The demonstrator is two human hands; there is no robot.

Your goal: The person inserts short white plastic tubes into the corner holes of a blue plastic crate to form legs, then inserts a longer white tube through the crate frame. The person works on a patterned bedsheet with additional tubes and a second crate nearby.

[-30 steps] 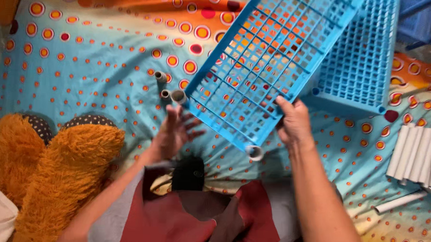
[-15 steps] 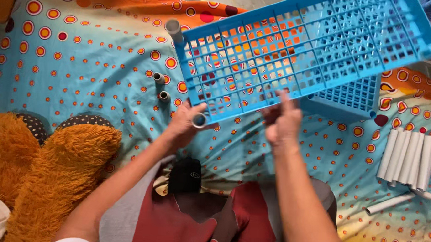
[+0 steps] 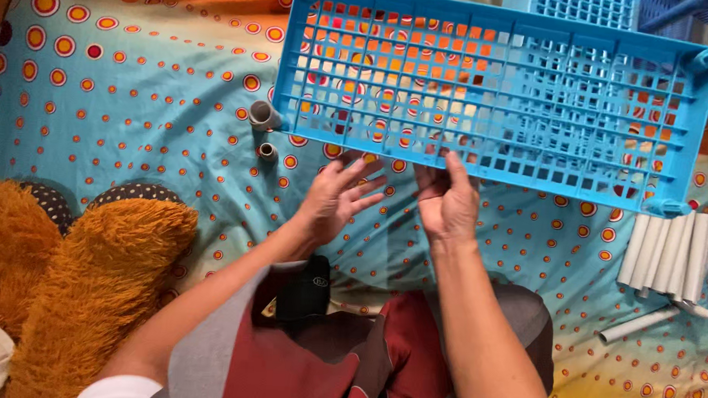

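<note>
The blue grid shelf [image 3: 491, 94] has swung level; both hands, left [image 3: 340, 197] and right [image 3: 446, 201], open beneath its edge.

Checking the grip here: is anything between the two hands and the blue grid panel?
Nothing visible is. The right hand and left hand both reach the near edge of the blue grid panel directly. The short grey tubes lie off to the left on the spotted cloth.

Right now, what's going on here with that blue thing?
A person seated on a dotted bedspread has both hands under the near edge of a blue plastic grid panel. The left hand is open, fingers spread; the right hand touches the panel's edge. White tubes lie to the right, short grey connectors to the left.
</note>
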